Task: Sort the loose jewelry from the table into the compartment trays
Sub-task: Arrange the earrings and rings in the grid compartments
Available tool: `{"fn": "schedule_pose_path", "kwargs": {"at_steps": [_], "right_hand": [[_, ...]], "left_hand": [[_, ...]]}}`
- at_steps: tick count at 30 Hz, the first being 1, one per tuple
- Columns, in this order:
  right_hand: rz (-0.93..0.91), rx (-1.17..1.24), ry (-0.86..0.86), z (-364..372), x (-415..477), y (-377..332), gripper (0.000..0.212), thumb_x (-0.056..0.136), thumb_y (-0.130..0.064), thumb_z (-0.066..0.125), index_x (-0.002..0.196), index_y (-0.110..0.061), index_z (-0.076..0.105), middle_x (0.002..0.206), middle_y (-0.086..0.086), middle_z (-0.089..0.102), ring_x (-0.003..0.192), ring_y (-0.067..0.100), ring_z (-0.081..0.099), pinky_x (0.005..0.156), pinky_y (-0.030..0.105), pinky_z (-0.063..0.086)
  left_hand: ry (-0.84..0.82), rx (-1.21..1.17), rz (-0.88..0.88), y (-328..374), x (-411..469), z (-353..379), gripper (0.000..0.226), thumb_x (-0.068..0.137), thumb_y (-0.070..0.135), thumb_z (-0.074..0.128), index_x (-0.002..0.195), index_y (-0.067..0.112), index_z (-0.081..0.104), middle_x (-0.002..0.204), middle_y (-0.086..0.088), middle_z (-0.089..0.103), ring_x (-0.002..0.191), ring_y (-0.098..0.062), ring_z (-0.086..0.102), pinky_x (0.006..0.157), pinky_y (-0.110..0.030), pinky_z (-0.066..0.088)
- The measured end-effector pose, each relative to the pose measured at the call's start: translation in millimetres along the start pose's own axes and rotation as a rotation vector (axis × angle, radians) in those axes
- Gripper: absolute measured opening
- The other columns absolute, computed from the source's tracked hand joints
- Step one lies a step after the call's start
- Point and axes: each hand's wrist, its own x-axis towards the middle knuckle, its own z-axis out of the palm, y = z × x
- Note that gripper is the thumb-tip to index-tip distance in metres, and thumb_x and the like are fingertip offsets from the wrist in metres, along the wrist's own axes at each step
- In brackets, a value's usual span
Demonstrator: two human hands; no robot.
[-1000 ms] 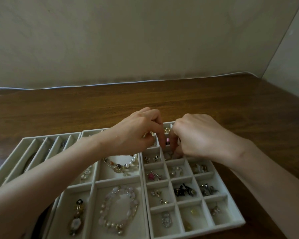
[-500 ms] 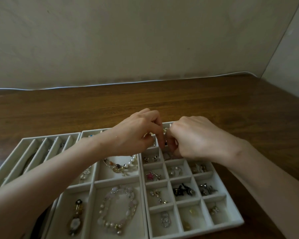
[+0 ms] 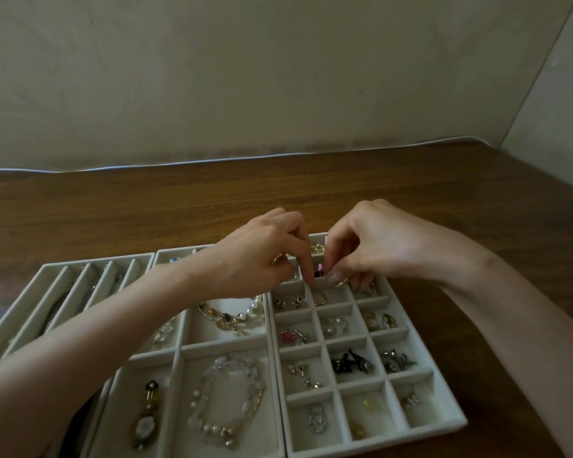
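- The thumb and a curled finger of the right hand (image 3: 377,246) pinch a thin gold ring (image 3: 339,282). It hangs just above a middle cell in the far part of the grid tray (image 3: 377,439), and the other fingers are bent down beside it.
- The left hand (image 3: 262,256) points its straight index finger down, with the tip on a divider wall of the grid tray beside that cell. Its other fingers and thumb are clenched round a gold loop (image 3: 277,259) that is mostly hidden.
- A round pink bead (image 3: 320,267) shows between the two sets of fingertips, low in a far cell of the grid tray. I cannot tell if any finger touches it.
- The grid tray is pale and velvety, with small square cells in three columns.
- Its cells hold a glossy pink star (image 3: 290,335), round pearl studs (image 3: 334,325) and knobbly black pieces (image 3: 351,361), each in its own cell.
- The mid tray (image 3: 179,352) touches the grid tray's left side and has the same soft lining with larger cells.
- In its near cell an oval bracelet (image 3: 225,398) of milky beads lies flat, and a pearl chain (image 3: 232,314) lies in the cell beyond.
- The slot tray (image 3: 63,276) lies left of the mid tray, farthest from the grid tray, and is cut into long narrow channels.
- The grid tray sits on a dark table (image 3: 146,200) with wood grain.
- A plain matte wall (image 3: 278,77) stands beyond the grid tray.
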Motion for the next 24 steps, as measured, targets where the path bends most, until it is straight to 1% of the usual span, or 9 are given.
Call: {"fn": "schedule_pose_path", "kwargs": {"at_steps": [2,4,7,9,12,17,20,22,24], "right_hand": [[-0.001,0.028,0.0,1,0,0,0.007,0.079,-0.009,0.072,0.083,-0.014,0.07,0.079,-0.003,0.067,0.066,0.006,0.069,0.058,0.017,0.055],[-0.01,0.011,-0.001,4,1,-1,0.005,0.078,-0.013,0.074,0.082,-0.014,0.07,0.08,-0.004,0.067,0.07,0.007,0.068,0.061,0.019,0.056],[-0.012,-0.167,-0.006,8,3,-1,0.006,0.079,-0.025,0.074,0.084,-0.022,0.072,0.084,-0.013,0.062,0.085,0.002,0.059,0.077,0.027,0.052],[0.005,-0.225,-0.029,10,4,-1,0.008,0.08,-0.028,0.073,0.086,-0.023,0.072,0.086,-0.015,0.059,0.088,0.002,0.055,0.082,0.028,0.05],[0.02,-0.261,-0.043,11,5,-1,0.009,0.08,-0.028,0.072,0.087,-0.023,0.071,0.085,-0.015,0.058,0.085,0.002,0.054,0.078,0.026,0.049],[0.008,-0.387,0.026,13,5,-2,0.011,0.08,-0.031,0.072,0.088,-0.024,0.071,0.08,-0.015,0.055,0.072,0.0,0.048,0.068,0.022,0.044],[-0.021,-0.44,0.07,15,5,-3,0.004,0.083,-0.024,0.07,0.082,-0.023,0.066,0.077,-0.011,0.055,0.071,0.002,0.05,0.061,0.019,0.042],[-0.031,-0.468,0.112,15,5,-3,0.012,0.086,-0.018,0.067,0.077,-0.024,0.062,0.078,-0.009,0.057,0.073,0.004,0.053,0.059,0.017,0.041],[-0.034,-0.462,0.125,14,4,-4,0.015,0.087,-0.016,0.065,0.075,-0.024,0.06,0.079,-0.008,0.058,0.073,0.005,0.054,0.058,0.018,0.041]], "left_hand": [[0.005,0.0,-0.003,0,-1,0,0.035,0.073,0.012,0.046,0.086,0.029,0.074,0.09,0.009,0.047,0.086,-0.002,0.039,0.074,-0.004,0.029],[0.01,-0.003,-0.003,0,-1,-1,0.035,0.072,0.011,0.047,0.086,0.028,0.074,0.09,0.007,0.048,0.085,-0.002,0.038,0.074,-0.005,0.029],[0.01,-0.01,-0.006,1,-1,-1,0.035,0.073,0.012,0.046,0.086,0.028,0.074,0.091,0.007,0.049,0.084,-0.002,0.038,0.075,-0.005,0.029],[0.007,-0.007,-0.003,1,-1,0,0.034,0.074,0.012,0.045,0.086,0.027,0.074,0.09,0.008,0.048,0.084,-0.003,0.039,0.075,-0.005,0.029],[-0.001,0.001,-0.005,0,0,1,0.034,0.074,0.013,0.045,0.086,0.027,0.073,0.09,0.01,0.046,0.085,-0.002,0.039,0.074,-0.006,0.03],[-0.004,-0.001,0.002,1,0,1,0.034,0.074,0.013,0.044,0.085,0.027,0.073,0.086,0.02,0.041,0.088,0.002,0.04,0.075,-0.006,0.03],[-0.006,0.001,-0.001,1,1,2,0.037,0.071,0.012,0.043,0.086,0.028,0.073,0.085,0.021,0.039,0.085,0.001,0.038,0.075,-0.008,0.031],[-0.01,0.005,0.002,2,1,2,0.038,0.071,0.011,0.043,0.086,0.028,0.073,0.085,0.021,0.039,0.085,0.001,0.038,0.074,-0.007,0.03],[-0.016,0.005,0.001,3,0,2,0.039,0.07,0.01,0.043,0.086,0.028,0.073,0.085,0.021,0.039,0.086,0.003,0.038,0.075,-0.006,0.029]]}}
